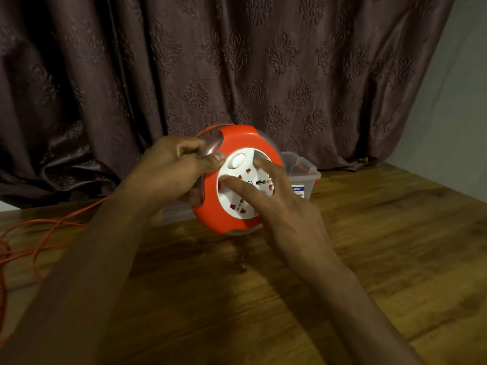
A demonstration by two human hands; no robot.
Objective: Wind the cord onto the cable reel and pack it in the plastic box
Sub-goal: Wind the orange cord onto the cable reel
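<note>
Left hand (pixel 171 167) is gripping the cable reel (pixel 237 180) above the table's (pixel 369 259) back edge, right hand's (pixel 266 196) open fingers pressing its white hub. Winding's underway (cord (pixel 39 233) lying loose left); plastic box (pixel 303 177) waiting behind.

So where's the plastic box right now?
The plastic box sits on the wooden table by the curtain, right of centre, mostly hidden behind the orange cable reel.

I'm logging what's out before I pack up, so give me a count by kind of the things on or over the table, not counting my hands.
Orange and white cable reel: 1
Orange cord, loose on the table's left side: 1
Clear plastic box, behind the reel: 1
Total: 3
</note>
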